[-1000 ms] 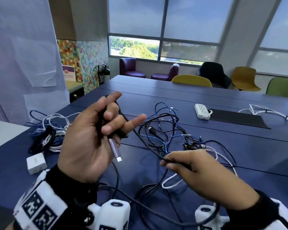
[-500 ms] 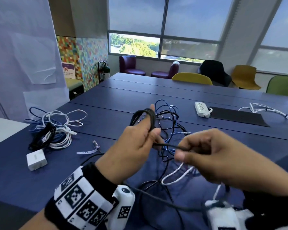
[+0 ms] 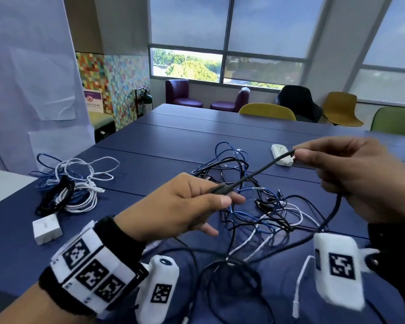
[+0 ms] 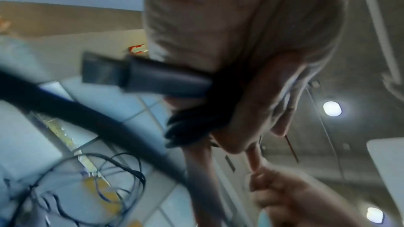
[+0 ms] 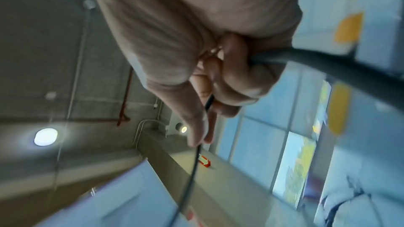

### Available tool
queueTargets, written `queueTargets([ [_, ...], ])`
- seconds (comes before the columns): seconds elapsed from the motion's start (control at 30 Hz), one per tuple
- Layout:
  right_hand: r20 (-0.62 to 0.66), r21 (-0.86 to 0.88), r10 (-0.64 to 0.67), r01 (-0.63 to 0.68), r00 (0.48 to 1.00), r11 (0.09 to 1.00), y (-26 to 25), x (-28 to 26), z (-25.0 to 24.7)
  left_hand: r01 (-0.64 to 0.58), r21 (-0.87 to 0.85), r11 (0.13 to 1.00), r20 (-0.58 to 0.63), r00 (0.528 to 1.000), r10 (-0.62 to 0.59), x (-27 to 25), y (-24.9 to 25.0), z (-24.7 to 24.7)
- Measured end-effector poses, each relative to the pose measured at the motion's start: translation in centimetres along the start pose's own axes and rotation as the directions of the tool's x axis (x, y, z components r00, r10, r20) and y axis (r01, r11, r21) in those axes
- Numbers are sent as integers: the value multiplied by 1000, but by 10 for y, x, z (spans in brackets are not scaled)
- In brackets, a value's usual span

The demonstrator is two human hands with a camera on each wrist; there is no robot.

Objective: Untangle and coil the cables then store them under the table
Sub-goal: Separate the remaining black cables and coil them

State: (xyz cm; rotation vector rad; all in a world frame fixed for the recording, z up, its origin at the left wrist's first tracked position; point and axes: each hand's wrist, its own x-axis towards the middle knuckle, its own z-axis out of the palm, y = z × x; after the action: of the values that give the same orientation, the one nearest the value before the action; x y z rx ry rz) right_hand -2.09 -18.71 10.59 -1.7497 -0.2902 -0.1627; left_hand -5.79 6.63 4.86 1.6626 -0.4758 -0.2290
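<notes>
A black cable [image 3: 255, 174] stretches taut between my two hands above the blue table [image 3: 150, 146]. My left hand [image 3: 187, 204] grips a small bundle of its loops and its plug end; the left wrist view shows the grey plug [image 4: 140, 75] sticking out past the palm. My right hand [image 3: 351, 174], raised at the right, pinches the cable [image 5: 192, 167] between thumb and forefinger, and the slack drops from its fist toward the table. Under the hands lies a tangle of black, blue and white cables [image 3: 250, 202].
A second pile of white, blue and black cables [image 3: 68, 185] lies at the table's left, with a white adapter block [image 3: 46, 229] in front of it. A white power strip [image 3: 281, 153] sits farther back. Chairs stand along the far side.
My right hand has drawn away up and to the right, pulling the cable straight. My left hand has dropped lower and turned, still holding the coiled loops.
</notes>
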Motion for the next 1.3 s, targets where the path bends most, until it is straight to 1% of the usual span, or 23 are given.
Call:
queueTargets([
  [0.07, -94, -169, -154, 137, 984, 976, 6, 6, 6, -5, -281, 960, 106, 994, 37, -6, 5, -2],
  [0.13, -114, -281, -285, 245, 952, 928, 15, 10, 16, 11, -511, 859, 207, 972, 110, -7, 5, -4],
  [0.17, -101, -341, -337, 286, 936, 896, 22, 12, 21, 33, -621, 783, 261, 951, 167, -7, 6, -5],
  [0.2, -70, -411, -381, 321, 922, 853, 30, 13, 26, 60, -725, 686, 297, 926, 233, -6, 4, -6],
  [0.23, -17, -471, -409, 353, 912, 808, 36, 14, 32, 75, -803, 591, 301, 907, 295, -4, 3, -8],
  [0.27, 51, -514, -414, 379, 909, 770, 43, 13, 38, 57, -852, 521, 267, 903, 338, -2, 3, -10],
  [0.3, 127, -549, -402, 402, 907, 733, 49, 12, 42, 9, -876, 482, 203, 914, 352, 0, 3, -11],
  [0.37, 293, -614, -352, 457, 889, 643, 61, 6, 54, -122, -880, 458, 27, 951, 307, 5, 7, -10],
  [0.43, 422, -642, -288, 508, 860, 574, 68, 1, 64, -248, -851, 463, -166, 963, 212, 10, 12, -9],
  [0.5, 497, -629, -218, 522, 840, 577, 71, -4, 70, -338, -818, 466, -315, 940, 130, 19, 14, -7],
  [0.6, 566, -604, -133, 520, 813, 604, 66, -9, 75, -419, -782, 461, -445, 894, 57, 31, 12, -11],
  [0.67, 585, -574, -120, 514, 802, 638, 55, -13, 75, -448, -723, 527, -489, 870, 69, 36, 10, -12],
  [0.77, 589, -568, -121, 516, 799, 642, 33, -15, 73, -425, -543, 724, -515, 850, 113, 39, 7, -9],
  [0.8, 587, -574, -117, 513, 801, 638, 26, -15, 72, -409, -459, 789, -516, 845, 138, 40, 6, -7],
  [0.87, 576, -586, -102, 497, 811, 640, 15, -14, 69, -377, -266, 887, -492, 845, 212, 40, 6, -2],
  [0.93, 561, -598, -86, 475, 823, 646, 6, -12, 66, -334, 26, 942, -430, 847, 312, 39, 5, 0],
  [0.97, 551, -609, -78, 464, 831, 643, 1, -10, 64, -307, 199, 930, -382, 850, 363, 38, 5, 1],
  [1.0, 540, -622, -72, 456, 838, 637, -3, -8, 61, -276, 364, 889, -327, 856, 400, 37, 4, 0],
  [1.03, 531, -637, -68, 451, 845, 626, -6, -6, 59, -230, 515, 826, -269, 872, 410, 37, 3, -1],
  [1.1, 517, -672, -54, 444, 855, 592, -11, -1, 53, -123, 727, 676, -175, 918, 355, 35, 1, -3],
  [1.17, 493, -719, -44, 436, 869, 541, -13, 6, 47, -54, 827, 559, -134, 948, 290, 32, 5, -7],
  [1.23, 460, -772, -54, 429, 886, 469, -15, 13, 42, -23, 886, 462, -109, 961, 256, 27, 10, -14],
  [1.3, 441, -790, -59, 418, 896, 448, -17, 20, 35, -11, 909, 417, -97, 966, 238, 24, 15, -21],
])
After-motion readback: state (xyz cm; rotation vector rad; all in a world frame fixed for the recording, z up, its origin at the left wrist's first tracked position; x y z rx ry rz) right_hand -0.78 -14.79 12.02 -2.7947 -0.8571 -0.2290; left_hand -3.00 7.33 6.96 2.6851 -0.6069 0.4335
